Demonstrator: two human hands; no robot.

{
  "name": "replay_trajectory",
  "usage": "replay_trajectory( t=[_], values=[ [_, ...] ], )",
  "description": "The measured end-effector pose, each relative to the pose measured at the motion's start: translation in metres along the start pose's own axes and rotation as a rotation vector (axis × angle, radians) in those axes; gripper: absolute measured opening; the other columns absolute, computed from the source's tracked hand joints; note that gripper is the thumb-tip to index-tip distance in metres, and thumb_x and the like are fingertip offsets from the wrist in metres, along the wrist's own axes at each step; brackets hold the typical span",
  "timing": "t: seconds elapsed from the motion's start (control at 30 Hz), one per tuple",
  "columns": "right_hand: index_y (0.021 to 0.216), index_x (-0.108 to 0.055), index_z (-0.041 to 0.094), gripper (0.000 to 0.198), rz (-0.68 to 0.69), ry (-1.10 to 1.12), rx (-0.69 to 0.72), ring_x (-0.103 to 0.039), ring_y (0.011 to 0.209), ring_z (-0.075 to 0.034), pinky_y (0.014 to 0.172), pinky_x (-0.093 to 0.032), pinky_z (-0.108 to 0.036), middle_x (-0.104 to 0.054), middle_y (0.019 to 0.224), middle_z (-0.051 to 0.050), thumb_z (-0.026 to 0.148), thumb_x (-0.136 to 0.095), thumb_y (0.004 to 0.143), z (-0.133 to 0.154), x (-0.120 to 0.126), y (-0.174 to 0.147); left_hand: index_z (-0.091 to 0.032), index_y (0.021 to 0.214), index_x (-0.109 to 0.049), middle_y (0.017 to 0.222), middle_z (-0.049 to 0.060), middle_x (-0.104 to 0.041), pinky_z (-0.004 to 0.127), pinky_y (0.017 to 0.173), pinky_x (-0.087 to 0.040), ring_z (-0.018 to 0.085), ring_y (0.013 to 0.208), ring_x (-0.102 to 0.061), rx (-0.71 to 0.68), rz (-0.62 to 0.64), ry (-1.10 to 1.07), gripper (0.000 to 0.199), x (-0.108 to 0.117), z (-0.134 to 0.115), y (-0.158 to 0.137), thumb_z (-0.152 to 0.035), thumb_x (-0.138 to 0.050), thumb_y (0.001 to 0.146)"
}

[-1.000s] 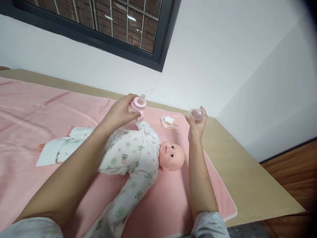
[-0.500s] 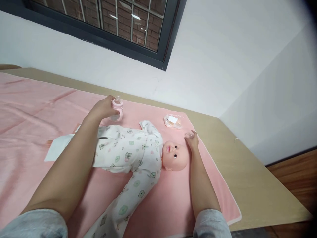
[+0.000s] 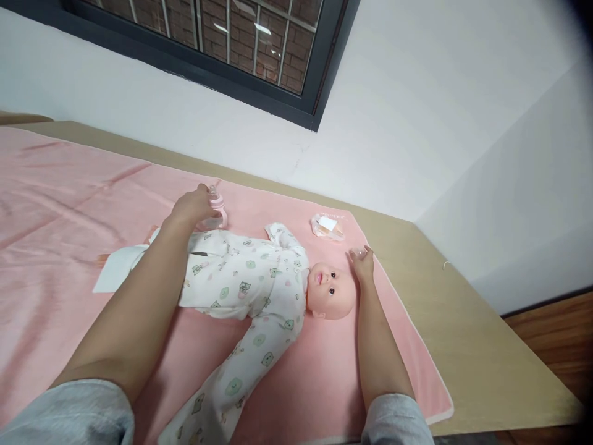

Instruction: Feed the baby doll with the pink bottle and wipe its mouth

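My left hand is wrapped round a baby bottle with a pink collar, a pink handle and a clear teat on top. The bottle leans slightly, close above the doll's far side. At the right, past the doll's head, my right hand has its fingers round a small clear cap, low over the blanket. Between my arms a baby doll lies on its back, in a white outfit printed with bears. My left forearm hides part of its lower body.
A pink blanket covers much of the wooden table. Near the far blanket edge lies a clear plastic packet with a white label. A white cloth or sheet is by the doll's legs. The wall and window stand behind.
The bottle has tilted and come down slightly in my left hand. My right hand stays by the doll's head with the cap. The whole view has shifted a little.
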State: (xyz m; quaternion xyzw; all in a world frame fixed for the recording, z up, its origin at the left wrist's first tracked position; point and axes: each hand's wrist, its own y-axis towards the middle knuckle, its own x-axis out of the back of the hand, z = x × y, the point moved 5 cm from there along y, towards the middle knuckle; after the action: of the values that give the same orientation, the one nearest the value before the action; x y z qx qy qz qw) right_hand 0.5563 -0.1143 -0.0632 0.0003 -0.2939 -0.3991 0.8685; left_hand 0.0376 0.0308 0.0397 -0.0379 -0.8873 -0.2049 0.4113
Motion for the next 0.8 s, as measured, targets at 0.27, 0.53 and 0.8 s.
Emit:
replay_trajectory(
  t=[0.27, 0.53, 0.8],
  values=[
    [0.137, -0.039, 0.014, 0.076, 0.019, 0.006, -0.01, -0.047, 0.125, -0.031, 0.107, -0.035, -0.047, -0.053, 0.132, -0.02, 0.054, -0.054, 0.074, 0.005, 0.001, -0.004, -0.001, 0.13, -0.033, 0.122, 0.027, -0.057, 0.032, 0.074, -0.043, 0.038, 0.106, -0.058, 0.374, 0.164, 0.333, 0.083, 0.004, -0.019, -0.003, -0.036, -0.076, 0.067],
    [0.134, -0.042, 0.008, 0.07, -0.03, 0.062, 0.022, -0.046, 0.126, -0.032, 0.108, -0.032, -0.047, -0.05, 0.135, -0.023, 0.053, -0.046, 0.079, 0.001, -0.003, 0.003, 0.005, 0.143, -0.028, 0.134, 0.03, -0.047, 0.043, 0.086, -0.04, 0.046, 0.118, -0.047, 0.329, -0.055, 0.394, 0.118, 0.059, -0.064, -0.019, -0.084, -0.042, 0.066],
    [0.128, -0.045, 0.009, 0.061, -0.123, 0.114, 0.035, -0.05, 0.119, -0.029, 0.106, -0.033, -0.047, -0.052, 0.129, -0.023, 0.05, -0.042, 0.084, 0.002, -0.001, 0.003, -0.015, 0.135, -0.049, 0.137, 0.01, -0.053, 0.035, 0.1, -0.038, 0.027, 0.119, -0.052, -0.494, 0.11, 0.279, 0.054, 0.002, -0.212, -0.055, -0.046, -0.045, 0.091]
  ],
)
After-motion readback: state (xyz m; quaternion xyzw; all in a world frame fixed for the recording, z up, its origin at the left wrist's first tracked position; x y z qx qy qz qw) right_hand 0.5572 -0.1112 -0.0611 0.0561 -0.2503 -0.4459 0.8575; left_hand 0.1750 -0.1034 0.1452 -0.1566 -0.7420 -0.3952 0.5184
